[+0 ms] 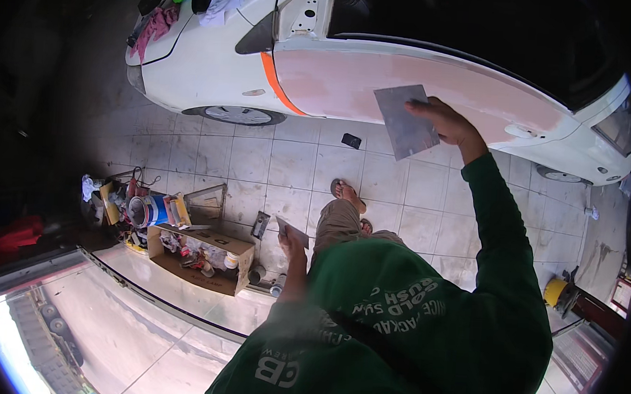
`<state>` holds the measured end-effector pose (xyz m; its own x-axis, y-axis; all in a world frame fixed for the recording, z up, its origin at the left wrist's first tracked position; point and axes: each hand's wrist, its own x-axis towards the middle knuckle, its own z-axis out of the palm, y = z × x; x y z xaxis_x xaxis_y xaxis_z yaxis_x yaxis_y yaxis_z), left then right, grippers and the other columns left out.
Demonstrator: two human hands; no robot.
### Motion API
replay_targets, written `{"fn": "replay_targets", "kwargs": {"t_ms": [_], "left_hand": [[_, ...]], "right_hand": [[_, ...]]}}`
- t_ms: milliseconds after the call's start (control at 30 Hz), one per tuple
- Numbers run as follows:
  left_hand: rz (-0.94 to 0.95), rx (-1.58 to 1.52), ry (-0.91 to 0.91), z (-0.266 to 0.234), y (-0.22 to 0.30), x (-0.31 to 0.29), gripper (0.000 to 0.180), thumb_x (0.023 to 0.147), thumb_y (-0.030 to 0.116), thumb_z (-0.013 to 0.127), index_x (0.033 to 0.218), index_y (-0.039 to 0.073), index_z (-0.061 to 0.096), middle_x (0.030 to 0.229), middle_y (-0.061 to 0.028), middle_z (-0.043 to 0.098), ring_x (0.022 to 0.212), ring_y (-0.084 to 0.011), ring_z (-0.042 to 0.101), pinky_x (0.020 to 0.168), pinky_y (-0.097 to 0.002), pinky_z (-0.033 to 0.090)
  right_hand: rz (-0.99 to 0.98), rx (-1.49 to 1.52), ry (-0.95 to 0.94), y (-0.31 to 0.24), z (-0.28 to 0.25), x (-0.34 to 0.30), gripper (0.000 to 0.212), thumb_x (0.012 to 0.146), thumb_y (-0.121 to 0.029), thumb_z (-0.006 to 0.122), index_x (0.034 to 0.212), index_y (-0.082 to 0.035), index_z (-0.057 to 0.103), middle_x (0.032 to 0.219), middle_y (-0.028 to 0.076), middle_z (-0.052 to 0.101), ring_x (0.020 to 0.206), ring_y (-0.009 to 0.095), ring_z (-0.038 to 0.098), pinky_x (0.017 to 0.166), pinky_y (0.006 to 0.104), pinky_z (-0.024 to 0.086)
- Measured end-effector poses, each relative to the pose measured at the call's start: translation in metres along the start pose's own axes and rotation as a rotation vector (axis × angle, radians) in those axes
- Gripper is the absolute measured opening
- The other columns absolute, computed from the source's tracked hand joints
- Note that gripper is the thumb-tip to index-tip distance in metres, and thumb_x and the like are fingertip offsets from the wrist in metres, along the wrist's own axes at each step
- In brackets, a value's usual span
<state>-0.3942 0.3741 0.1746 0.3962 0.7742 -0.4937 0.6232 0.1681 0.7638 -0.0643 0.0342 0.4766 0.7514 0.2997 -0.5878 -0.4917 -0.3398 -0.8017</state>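
My right hand (449, 123) is raised in front of the white car's side and grips a flat, square grey metal putty spreader (402, 126) by its right edge, thumb across its face. Just beyond it is the car door (338, 78), coated with patchy pinkish filler or primer. Lower down, close to my body, my left hand (293, 249) is closed around a second flat grey putty spreader (293, 229), seen at a slant. Whether there is putty on either spreader I cannot tell.
Orange masking tape (276, 84) borders the door's front edge. On the tiled floor lie a small black block (351, 140) and a grey flat tool (260, 224). A cluttered cardboard box (200, 280) and a blue-labelled can (155, 210) stand at my left. Cloths (155, 32) lie on the bonnet.
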Motion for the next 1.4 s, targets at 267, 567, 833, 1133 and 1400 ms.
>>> {"fn": "replay_targets", "kwargs": {"t_ms": [267, 567, 833, 1133, 1400], "left_hand": [[0.101, 0.729, 0.002, -0.223, -0.066, -0.045, 0.044, 0.096, 0.027, 0.055, 0.13, 0.0, 0.058, 0.117, -0.0208, 0.066, 0.103, -0.033, 0.066, 0.086, -0.0389, 0.053], [1.144, 0.293, -0.981, -0.055, 0.227, -0.049, 0.036, 0.094, 0.002, 0.048, 0.128, -0.004, 0.06, 0.124, -0.0201, 0.064, 0.116, -0.03, 0.062, 0.096, -0.0356, 0.049], [1.673, 0.634, -1.456, -0.09, 0.241, -0.117, 0.051, 0.077, -0.011, 0.047, 0.122, 0.003, 0.066, 0.131, -0.0165, 0.058, 0.12, -0.0328, 0.057, 0.096, -0.0391, 0.051], [1.811, 0.483, -1.302, -0.109, 0.313, -0.151, 0.029, 0.074, -0.008, 0.056, 0.099, 0.004, 0.064, 0.112, -0.0111, 0.062, 0.107, -0.0298, 0.061, 0.085, -0.0397, 0.054], [1.655, 0.035, -1.426, -0.108, 0.263, -0.231, 0.034, 0.074, -0.009, 0.057, 0.099, 0.008, 0.074, 0.104, -0.0046, 0.071, 0.105, -0.0251, 0.065, 0.089, -0.0364, 0.056]], "right_hand": [[0.056, 1.124, 0.238, 0.317, 0.093, -0.182, 0.054, 0.098, -0.053, 0.052, 0.126, -0.007, 0.054, 0.104, 0.008, 0.068, 0.086, 0.023, 0.069, 0.063, 0.0331, 0.055], [-0.258, 1.29, 0.4, 0.27, 0.215, -0.179, 0.034, 0.094, -0.015, 0.061, 0.121, 0.005, 0.057, 0.106, 0.014, 0.066, 0.089, 0.024, 0.069, 0.072, 0.0359, 0.059], [-0.609, 1.557, 0.445, 0.155, 0.306, -0.242, 0.054, 0.089, -0.026, 0.068, 0.131, 0.002, 0.048, 0.116, 0.015, 0.063, 0.1, 0.025, 0.067, 0.084, 0.0375, 0.057], [-0.535, 0.966, 0.574, 0.135, 0.289, -0.308, 0.036, 0.096, -0.021, 0.059, 0.122, 0.004, 0.058, 0.111, 0.012, 0.067, 0.098, 0.02, 0.066, 0.085, 0.0336, 0.055], [-0.573, 0.153, 0.743, 0.127, 0.277, -0.323, 0.044, 0.107, -0.034, 0.043, 0.115, 0.006, 0.058, 0.101, 0.013, 0.066, 0.09, 0.016, 0.059, 0.081, 0.0284, 0.049]]}}
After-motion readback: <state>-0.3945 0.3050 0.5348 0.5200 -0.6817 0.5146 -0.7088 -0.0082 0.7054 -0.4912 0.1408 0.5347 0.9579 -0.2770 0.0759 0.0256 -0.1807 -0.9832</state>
